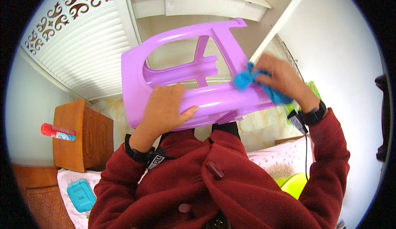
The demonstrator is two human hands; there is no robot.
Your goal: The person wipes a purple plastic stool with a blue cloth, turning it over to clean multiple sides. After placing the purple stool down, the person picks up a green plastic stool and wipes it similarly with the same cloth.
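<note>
A purple plastic stool [216, 100] lies on its side before me, its seat toward the left and its legs pointing right. My left hand [165, 108] grips the near leg close to the seat, thumb on the near side and fingers over the top. At the right end of the same leg, my right hand [278, 76] holds a crumpled blue cloth [244, 79] against the plastic. That hand is blurred. Part of the cloth hangs below its fingers. Through the openings between the legs, the far legs and a crossbar show.
A wooden bedside cabinet [97, 136] stands at the left with a red and blue can [58, 131] on top. A teal plastic lid or box [81, 195] lies on pale bedding. Ahead are a white louvred door [83, 43] and a white cupboard [201, 6]. A yellow-green basin [295, 185] sits at right.
</note>
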